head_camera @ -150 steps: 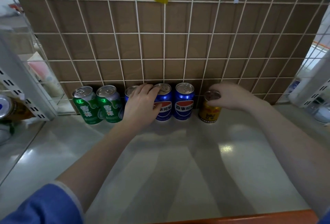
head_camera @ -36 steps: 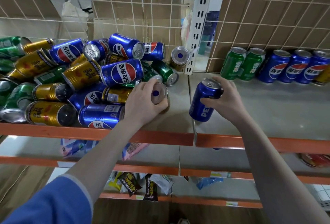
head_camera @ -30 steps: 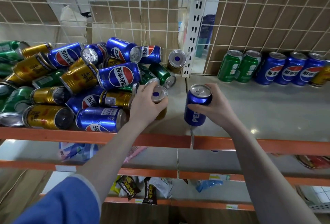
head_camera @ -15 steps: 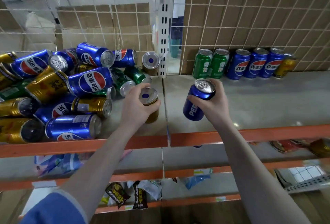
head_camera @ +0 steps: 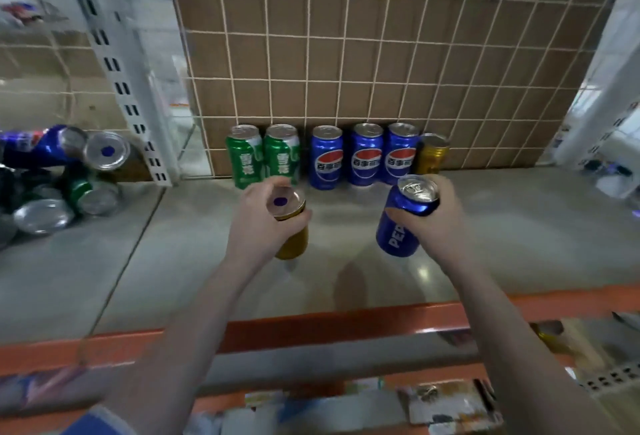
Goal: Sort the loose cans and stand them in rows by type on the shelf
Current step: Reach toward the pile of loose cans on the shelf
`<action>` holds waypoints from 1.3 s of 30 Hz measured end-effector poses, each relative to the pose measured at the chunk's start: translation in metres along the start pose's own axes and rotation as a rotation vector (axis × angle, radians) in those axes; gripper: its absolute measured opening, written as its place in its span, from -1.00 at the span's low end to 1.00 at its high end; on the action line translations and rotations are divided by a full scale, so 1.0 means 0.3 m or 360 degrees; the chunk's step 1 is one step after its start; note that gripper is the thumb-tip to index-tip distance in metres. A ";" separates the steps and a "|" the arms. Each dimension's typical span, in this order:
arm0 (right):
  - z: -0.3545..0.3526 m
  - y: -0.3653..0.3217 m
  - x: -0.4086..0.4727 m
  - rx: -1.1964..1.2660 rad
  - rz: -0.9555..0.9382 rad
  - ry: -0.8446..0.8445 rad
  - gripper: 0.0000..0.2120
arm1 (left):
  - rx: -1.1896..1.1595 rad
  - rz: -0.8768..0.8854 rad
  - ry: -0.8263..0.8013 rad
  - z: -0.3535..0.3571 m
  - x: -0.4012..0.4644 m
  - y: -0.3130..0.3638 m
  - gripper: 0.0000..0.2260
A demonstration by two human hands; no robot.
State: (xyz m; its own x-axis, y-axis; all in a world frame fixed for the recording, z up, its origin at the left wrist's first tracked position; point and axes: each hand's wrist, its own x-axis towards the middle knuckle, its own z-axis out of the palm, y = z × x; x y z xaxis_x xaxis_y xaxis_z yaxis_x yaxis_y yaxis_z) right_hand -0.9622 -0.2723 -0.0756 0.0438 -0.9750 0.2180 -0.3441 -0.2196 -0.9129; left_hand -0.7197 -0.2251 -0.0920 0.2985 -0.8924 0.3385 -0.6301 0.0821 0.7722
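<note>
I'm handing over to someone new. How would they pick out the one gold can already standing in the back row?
Look at the brown gridded back wall of the grey shelf. Along its foot stands a row of cans: two green cans, then three blue cans. The gold can is at the row's right end, the only gold one there, narrower than its neighbours.

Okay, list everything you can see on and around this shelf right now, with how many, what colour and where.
green cans: two, green, upright at the left end of the back row
blue cans: three, blue, upright in the middle of the back row
gold can: one, gold, upright at the right end of the back row
loose cans: a pile, blue, green and silver-ended, lying in the left bay
shelf: one, grey with an orange front edge
wire grid: one, white over brown board, behind the row
left hand: holds a gold can
right hand: holds a blue can
</note>
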 end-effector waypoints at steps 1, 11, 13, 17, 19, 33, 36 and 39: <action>-0.046 0.018 0.037 -0.0032 -0.0008 -0.0023 -0.43 | 0.0011 -0.0009 -0.0013 0.048 0.014 0.027 -0.51; -0.109 0.064 0.302 -0.0154 -0.0135 -0.0366 -0.42 | 0.0220 -0.0028 0.0038 0.193 0.086 0.091 -0.51; -0.083 0.062 0.320 -0.0172 -0.0154 -0.0462 -0.42 | 0.0245 -0.0025 0.0046 0.181 0.095 0.086 -0.53; -0.032 0.051 0.340 -0.0289 -0.0183 -0.0634 -0.38 | 0.0310 -0.0022 0.0033 0.144 0.114 0.075 -0.52; -0.011 0.034 0.352 -0.0344 -0.0189 -0.0734 -0.36 | 0.0327 -0.0017 0.0072 0.120 0.113 0.070 -0.52; 0.055 -0.216 0.413 -0.1299 -0.0469 -0.1448 -0.44 | 0.0371 -0.0018 -0.0016 0.020 0.102 -0.017 -0.48; 0.096 -0.249 0.415 -0.1747 -0.0705 -0.1294 -0.45 | 0.0357 -0.0021 -0.0019 0.013 0.100 -0.026 -0.45; 0.115 -0.275 0.424 -0.1747 -0.0792 -0.1379 -0.52 | 0.0330 -0.0017 -0.0029 0.005 0.100 -0.035 -0.45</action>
State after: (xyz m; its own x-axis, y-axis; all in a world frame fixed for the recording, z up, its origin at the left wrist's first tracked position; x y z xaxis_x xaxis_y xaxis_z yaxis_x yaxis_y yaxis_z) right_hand -0.8960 -0.3795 0.0155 0.7629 -0.6128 -0.2063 -0.6281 -0.7781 -0.0115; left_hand -0.7052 -0.2534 -0.0906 0.2944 -0.9007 0.3196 -0.7617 -0.0192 0.6476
